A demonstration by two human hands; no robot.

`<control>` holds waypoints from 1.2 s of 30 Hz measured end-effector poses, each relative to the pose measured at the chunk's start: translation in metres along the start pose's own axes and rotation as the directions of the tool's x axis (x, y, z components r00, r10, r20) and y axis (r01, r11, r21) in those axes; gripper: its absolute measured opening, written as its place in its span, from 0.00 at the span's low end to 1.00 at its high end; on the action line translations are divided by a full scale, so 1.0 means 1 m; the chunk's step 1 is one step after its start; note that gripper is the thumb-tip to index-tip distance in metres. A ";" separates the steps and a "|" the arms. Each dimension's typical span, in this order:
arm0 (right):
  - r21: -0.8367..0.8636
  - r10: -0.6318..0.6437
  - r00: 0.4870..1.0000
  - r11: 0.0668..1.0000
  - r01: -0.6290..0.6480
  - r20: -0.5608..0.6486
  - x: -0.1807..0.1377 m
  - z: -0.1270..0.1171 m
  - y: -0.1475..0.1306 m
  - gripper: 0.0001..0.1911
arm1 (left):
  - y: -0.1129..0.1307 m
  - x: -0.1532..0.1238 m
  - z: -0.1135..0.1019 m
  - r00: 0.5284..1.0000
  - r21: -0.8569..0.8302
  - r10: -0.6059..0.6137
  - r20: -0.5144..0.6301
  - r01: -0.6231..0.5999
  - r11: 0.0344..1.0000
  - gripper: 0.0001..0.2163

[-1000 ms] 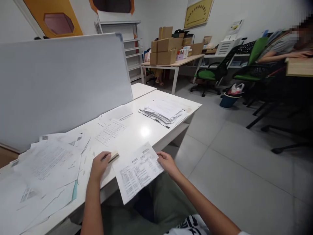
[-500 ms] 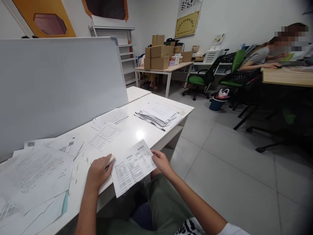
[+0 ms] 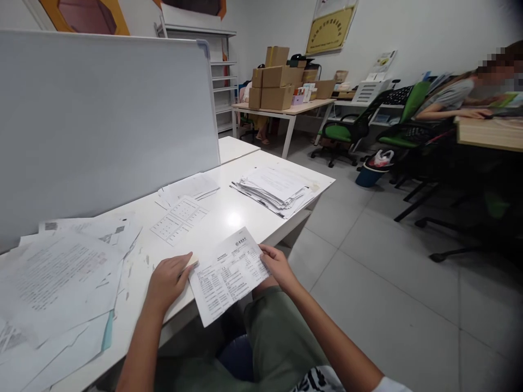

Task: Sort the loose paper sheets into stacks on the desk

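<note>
A printed sheet of paper (image 3: 229, 280), covered in rows of small text with a logo near its top, is tilted over the desk's front edge. My right hand (image 3: 280, 267) pinches its right edge between thumb and fingers. At the sheet's left edge, my left hand (image 3: 168, 283) rests on the desk, its fingers closed round a small pale block (image 3: 193, 262); the block's kind is mostly hidden by the fingers. Just beyond lies a sheet with a printed grid (image 3: 178, 219).
Loose papers (image 3: 61, 277) spread over the left of the white desk (image 3: 139, 296). A paper stack (image 3: 273, 188) sits at its right end. A grey-white partition (image 3: 102, 125) stands behind. Farther off are cardboard boxes (image 3: 278, 95), a green chair (image 3: 337, 132), a bin (image 3: 370, 175) and a seated person (image 3: 445, 100).
The view has shifted a little, so the background sits farther right and the desk slightly higher. Both hands keep their holds, and the sheet stays at nearly the same tilt.
</note>
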State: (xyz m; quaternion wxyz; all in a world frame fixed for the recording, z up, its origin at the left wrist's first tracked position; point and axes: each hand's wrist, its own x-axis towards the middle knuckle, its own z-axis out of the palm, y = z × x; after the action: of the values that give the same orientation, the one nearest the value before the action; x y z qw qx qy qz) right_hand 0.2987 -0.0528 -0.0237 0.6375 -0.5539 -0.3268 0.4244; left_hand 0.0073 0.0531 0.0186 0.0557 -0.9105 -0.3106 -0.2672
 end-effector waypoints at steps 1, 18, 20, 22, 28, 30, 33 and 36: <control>-0.008 0.001 1.000 1.000 -0.001 0.001 0.001 0.000 0.000 0.17 | 0.000 0.000 0.001 1.000 0.004 0.007 0.003 -0.007 1.000 0.16; -0.257 -0.153 0.988 0.954 0.154 0.027 0.004 0.007 -0.036 0.19 | -0.002 -0.004 0.003 0.998 0.032 -0.016 0.056 0.014 0.999 0.19; -0.295 -0.170 0.984 0.939 0.175 0.043 0.001 0.008 -0.042 0.19 | 0.001 -0.005 0.001 0.999 0.046 -0.004 0.047 0.002 0.999 0.19; -0.319 -0.181 0.982 0.929 0.189 0.055 -0.003 0.008 -0.046 0.19 | 0.002 -0.006 0.000 0.999 0.051 -0.015 0.037 0.013 0.999 0.19; -0.291 -0.303 0.942 0.923 0.253 -0.142 0.007 -0.015 -0.051 0.18 | 0.000 -0.006 -0.002 1.000 0.054 -0.002 0.001 0.002 0.999 0.21; -0.235 -0.349 0.890 0.929 0.287 -0.293 0.030 -0.031 -0.055 0.20 | 0.000 -0.005 -0.003 1.000 0.063 -0.009 -0.002 0.009 0.998 0.22; -0.206 -0.378 0.788 0.926 0.317 -0.485 0.081 -0.057 -0.067 0.25 | -0.003 -0.004 -0.003 0.999 0.086 0.003 -0.048 0.001 0.996 0.23; -0.246 -0.389 0.710 0.921 0.301 -0.587 0.132 -0.078 -0.085 0.30 | -0.007 -0.003 -0.002 0.996 0.083 0.022 -0.082 -0.015 0.996 0.23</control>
State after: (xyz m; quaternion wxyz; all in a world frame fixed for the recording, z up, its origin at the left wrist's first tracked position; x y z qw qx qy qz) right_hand 0.4391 0.0312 0.0390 0.7391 -0.6326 -0.2215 0.0665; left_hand -0.0001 0.0564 0.0184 0.1085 -0.8985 -0.3103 -0.2911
